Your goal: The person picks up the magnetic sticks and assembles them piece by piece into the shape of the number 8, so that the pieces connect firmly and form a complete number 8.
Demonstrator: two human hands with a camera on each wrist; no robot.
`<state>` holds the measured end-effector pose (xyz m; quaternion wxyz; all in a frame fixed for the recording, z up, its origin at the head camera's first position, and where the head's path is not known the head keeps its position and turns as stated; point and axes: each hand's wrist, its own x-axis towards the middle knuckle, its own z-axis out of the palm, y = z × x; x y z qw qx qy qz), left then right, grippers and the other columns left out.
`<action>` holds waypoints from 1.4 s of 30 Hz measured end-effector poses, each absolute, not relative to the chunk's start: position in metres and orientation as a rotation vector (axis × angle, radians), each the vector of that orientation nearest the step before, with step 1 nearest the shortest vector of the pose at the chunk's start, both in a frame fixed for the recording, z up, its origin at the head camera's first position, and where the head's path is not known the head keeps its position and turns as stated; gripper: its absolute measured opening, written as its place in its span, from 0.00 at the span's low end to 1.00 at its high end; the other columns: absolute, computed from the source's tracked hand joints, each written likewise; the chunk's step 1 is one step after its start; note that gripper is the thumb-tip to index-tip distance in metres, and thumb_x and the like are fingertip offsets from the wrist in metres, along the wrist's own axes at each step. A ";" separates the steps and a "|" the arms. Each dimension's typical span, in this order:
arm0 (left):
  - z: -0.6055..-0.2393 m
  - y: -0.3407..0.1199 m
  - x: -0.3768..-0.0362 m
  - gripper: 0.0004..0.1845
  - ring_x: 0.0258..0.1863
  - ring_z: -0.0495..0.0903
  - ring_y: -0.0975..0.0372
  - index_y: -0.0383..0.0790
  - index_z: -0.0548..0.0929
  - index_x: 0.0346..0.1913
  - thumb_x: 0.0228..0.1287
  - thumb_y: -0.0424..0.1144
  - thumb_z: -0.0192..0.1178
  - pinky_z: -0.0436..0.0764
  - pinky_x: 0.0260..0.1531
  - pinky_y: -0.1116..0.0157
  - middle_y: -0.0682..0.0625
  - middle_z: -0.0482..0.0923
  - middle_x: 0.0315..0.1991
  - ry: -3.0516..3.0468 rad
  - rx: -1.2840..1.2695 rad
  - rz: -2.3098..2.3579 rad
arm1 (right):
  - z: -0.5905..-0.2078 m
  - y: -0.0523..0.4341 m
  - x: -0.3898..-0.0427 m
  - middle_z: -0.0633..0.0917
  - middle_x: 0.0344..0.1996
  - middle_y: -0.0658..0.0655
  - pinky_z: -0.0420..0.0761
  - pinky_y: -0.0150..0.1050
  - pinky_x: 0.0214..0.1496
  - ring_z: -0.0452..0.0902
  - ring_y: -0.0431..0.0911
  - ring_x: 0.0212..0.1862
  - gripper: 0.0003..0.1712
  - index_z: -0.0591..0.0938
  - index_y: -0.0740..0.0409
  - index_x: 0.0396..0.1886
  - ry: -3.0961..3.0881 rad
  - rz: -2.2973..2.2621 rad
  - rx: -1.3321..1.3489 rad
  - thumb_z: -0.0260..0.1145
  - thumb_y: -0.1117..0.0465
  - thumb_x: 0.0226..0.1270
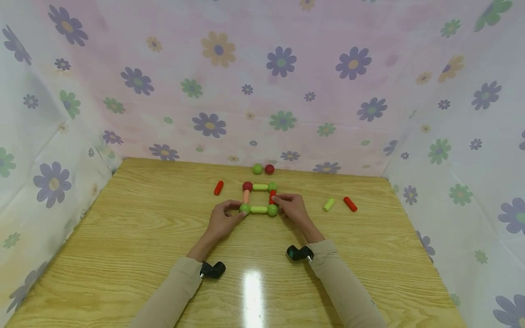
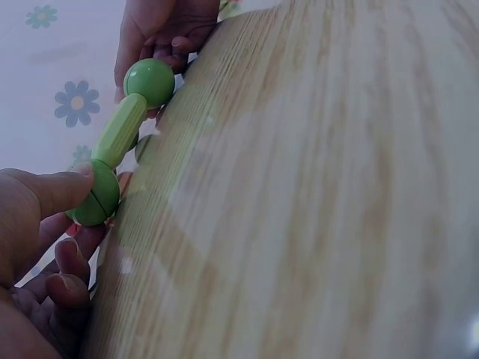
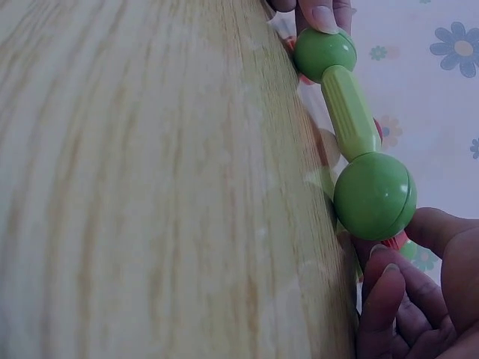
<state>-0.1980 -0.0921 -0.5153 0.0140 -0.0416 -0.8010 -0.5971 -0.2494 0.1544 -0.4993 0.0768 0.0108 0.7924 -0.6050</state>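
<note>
A square of rods and balls lies on the table. Its near-left green ball [image 1: 244, 208] is pinched between thumb and fingers of my left hand [image 1: 223, 219]. My right hand [image 1: 292, 208] pinches the red rod [image 1: 272, 197] on the square's right side, just behind the near-right green ball [image 3: 376, 196]. A yellow-green rod [image 2: 122, 129] joins the two near balls. The left side is an orange rod [image 1: 246, 197]. At the far side, another yellow-green rod [image 1: 260, 187] runs between a dark red ball [image 1: 247, 186] and a green ball [image 1: 272, 186].
Behind the square sit a loose green ball [image 1: 257, 168] and a dark red ball [image 1: 269, 169]. One red rod [image 1: 219, 187] lies to the left. A yellow-green rod [image 1: 328, 204] and another red rod [image 1: 350, 204] lie to the right. Flowered cloth [image 1: 262, 91] encloses the wooden table [image 1: 135, 218].
</note>
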 end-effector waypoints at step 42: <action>-0.513 -0.082 -0.195 0.16 0.27 0.75 0.62 0.40 0.88 0.53 0.64 0.40 0.72 0.74 0.29 0.68 0.46 0.87 0.46 -2.534 -0.099 -1.714 | -0.497 0.156 -0.250 0.89 0.39 0.63 0.77 0.34 0.26 0.79 0.40 0.24 0.19 0.88 0.66 0.49 2.476 -1.744 0.059 0.72 0.54 0.69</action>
